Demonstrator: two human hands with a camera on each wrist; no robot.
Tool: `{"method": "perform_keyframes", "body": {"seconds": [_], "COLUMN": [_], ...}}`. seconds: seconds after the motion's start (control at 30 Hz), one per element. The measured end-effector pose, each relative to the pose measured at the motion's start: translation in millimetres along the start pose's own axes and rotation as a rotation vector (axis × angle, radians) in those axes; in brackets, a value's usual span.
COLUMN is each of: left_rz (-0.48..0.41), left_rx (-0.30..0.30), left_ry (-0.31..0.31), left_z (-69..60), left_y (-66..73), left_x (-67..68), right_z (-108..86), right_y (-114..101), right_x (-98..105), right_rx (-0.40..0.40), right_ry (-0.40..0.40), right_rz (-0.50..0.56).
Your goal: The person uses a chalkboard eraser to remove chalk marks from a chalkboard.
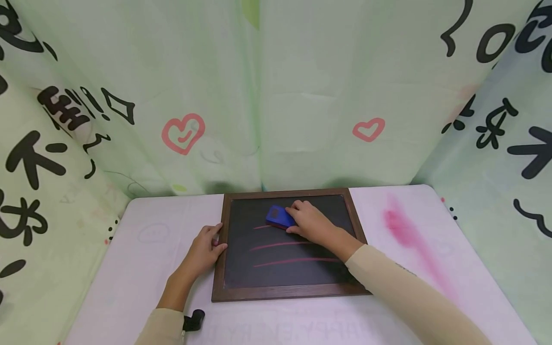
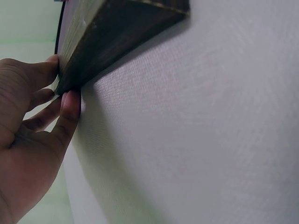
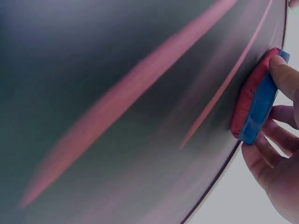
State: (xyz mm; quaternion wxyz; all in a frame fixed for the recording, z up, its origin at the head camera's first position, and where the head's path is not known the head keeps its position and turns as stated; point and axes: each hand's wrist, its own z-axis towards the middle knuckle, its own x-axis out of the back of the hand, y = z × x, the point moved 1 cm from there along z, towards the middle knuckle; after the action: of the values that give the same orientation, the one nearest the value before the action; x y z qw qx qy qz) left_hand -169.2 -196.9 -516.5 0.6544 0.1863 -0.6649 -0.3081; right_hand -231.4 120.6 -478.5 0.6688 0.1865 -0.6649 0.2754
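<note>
Grips first: we had the left grip [image 1: 204, 251] clamped on the left side of the wooden frame [image 1: 297, 292], thumb and fingers bent at its edge, and the right grip [image 1: 312, 223] clamped on the eraser [image 1: 279, 216].

Scene, left to right. Far left, we got a pale green curtain [image 1: 82, 215] with black lettering. Next came the left sleeve [image 1: 161, 328], beige, with a black piece [image 1: 195, 320] at the wrist; we couldn't tell what it was. In the left wrist view, we saw fingertips touching the frame right down by the tabletop [image 2: 205, 121].

Middle: the blackboard [image 1: 284, 275] lay on the tabletop, near its far edge. We counted three pink lines [image 1: 280, 246], running roughly side to side. The eraser sat on the board's far half, at the top line; we couldn't say how much of that line it hid. Blue body, red pad [image 3: 250, 98]: in the right wrist view, we saw the pad turned toward the board and the blue part pinched between thumb and fingers. Behind, we noted two pinkish-red hearts on the back curtain [image 1: 297, 120].

Right: we had the right sleeve [image 1: 401, 287] crossing the frame's near right corner. Beyond it, we logged a pink smear [image 1: 401, 227] on the tabletop, then a right curtain [image 1: 487, 177], also black-lettered.
</note>
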Motion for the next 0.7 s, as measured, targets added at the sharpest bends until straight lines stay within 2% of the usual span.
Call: {"method": "perform_keyframes", "body": {"seconds": [0.5,0.7], "left_rz": [-0.003,-0.005], "left_rx": [-0.018,-0.031], "left_ry": [0.001,0.023], "left_z": [0.3,0.0], "left_y": [-0.5,-0.2], "left_x": [1.7,0.5], "right_z": [46.3,55.2], "right_y": [-54.8,-71.4], "right_x": [-5.5,-6.9], "right_rx": [0.083,0.122], "right_ry": [-0.112,-0.107], "right_rz": [-0.014,-0.041]}}
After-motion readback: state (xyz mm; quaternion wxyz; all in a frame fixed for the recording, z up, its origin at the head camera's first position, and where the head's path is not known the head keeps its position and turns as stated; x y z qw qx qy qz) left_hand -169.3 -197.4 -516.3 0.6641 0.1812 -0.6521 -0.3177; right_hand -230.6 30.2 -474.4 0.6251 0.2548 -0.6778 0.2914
